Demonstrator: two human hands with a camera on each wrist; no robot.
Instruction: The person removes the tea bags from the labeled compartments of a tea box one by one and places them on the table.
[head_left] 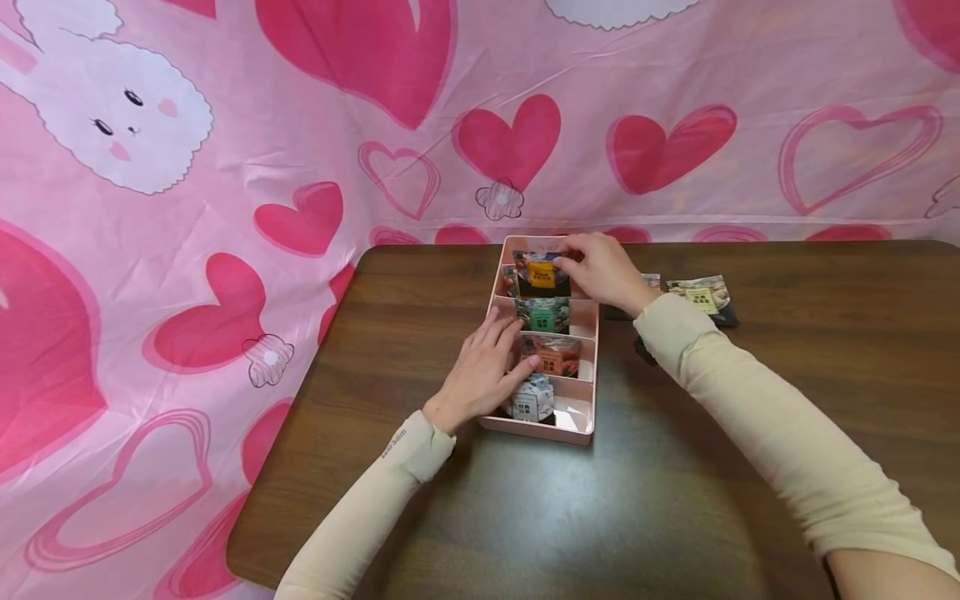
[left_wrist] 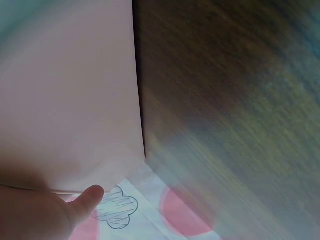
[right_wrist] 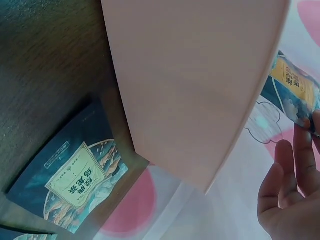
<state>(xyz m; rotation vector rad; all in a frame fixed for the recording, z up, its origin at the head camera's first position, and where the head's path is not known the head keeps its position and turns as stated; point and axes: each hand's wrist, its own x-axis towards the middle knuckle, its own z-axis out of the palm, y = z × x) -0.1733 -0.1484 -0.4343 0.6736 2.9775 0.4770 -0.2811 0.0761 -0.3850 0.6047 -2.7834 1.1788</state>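
Note:
A pink divided box point(head_left: 551, 432) stands on the table, with a tea packet in several of its compartments. At its far end, my right hand point(head_left: 606, 271) pinches the top edge of a dark tea packet with an orange-yellow label point(head_left: 542, 275). In the right wrist view this packet point(right_wrist: 295, 85) shows above the box's rim. My left hand point(head_left: 480, 367) rests over the box's left edge, fingers extended, thumb reaching across the near compartments. Nearer lie packets with a green label point(head_left: 542, 317), an orange-red label point(head_left: 551, 360) and a white label point(head_left: 528, 404).
Right of the box, a packet with a pale yellow label point(head_left: 702, 298) lies on the wooden table point(head_left: 420, 517). Other packets beside it are partly hidden by my right arm. A pink heart-patterned cloth point(head_left: 525, 67) hangs behind and to the left of the table.

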